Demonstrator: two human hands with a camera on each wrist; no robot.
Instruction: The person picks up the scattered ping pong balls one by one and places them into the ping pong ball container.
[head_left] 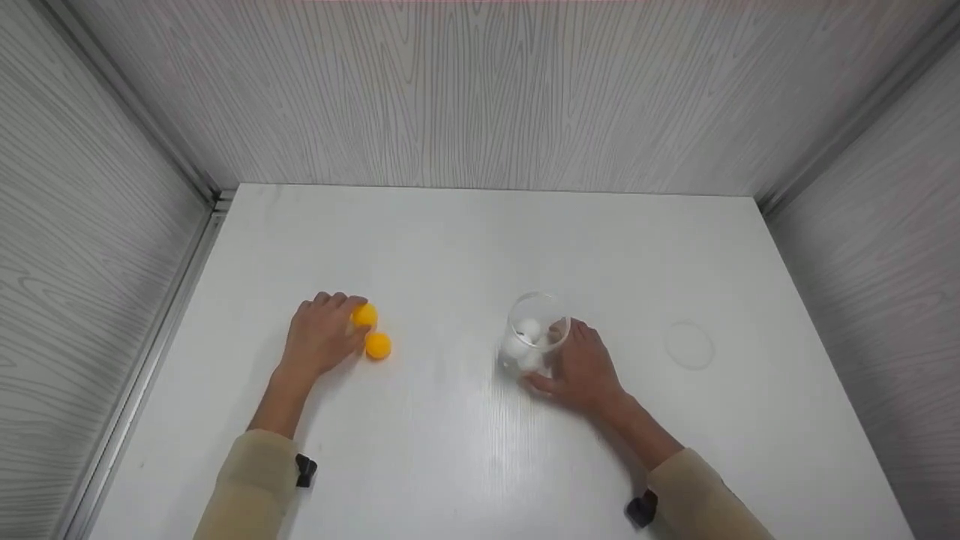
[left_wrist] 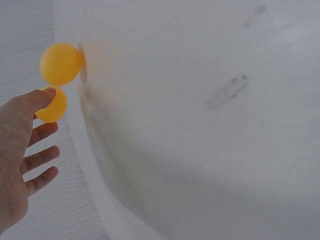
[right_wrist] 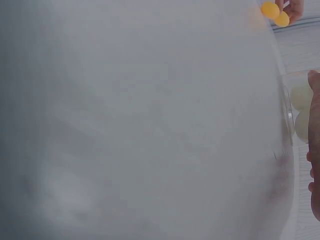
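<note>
On the left of the table, my left hand (head_left: 322, 334) pinches an orange ping-pong ball (head_left: 364, 315) between thumb and index finger. A second orange ping-pong ball (head_left: 378, 346) lies right beside the thumb. In the left wrist view, the held ball (left_wrist: 52, 106) is partly behind the thumb, and the other three fingers are spread loosely. Near the middle, my right hand (head_left: 585, 371) grips a clear glass (head_left: 538, 298) from its right side. Several white ping-pong balls (head_left: 529, 328) sit inside the upright glass; the right wrist view shows only part of these balls (right_wrist: 302, 125).
A white table (head_left: 450, 247) spreads under both hands. To the right of the glass, a faint pale ring (head_left: 690, 345) shows on the tabletop. Wood-grain panels (head_left: 480, 97) stand at the back and on both sides.
</note>
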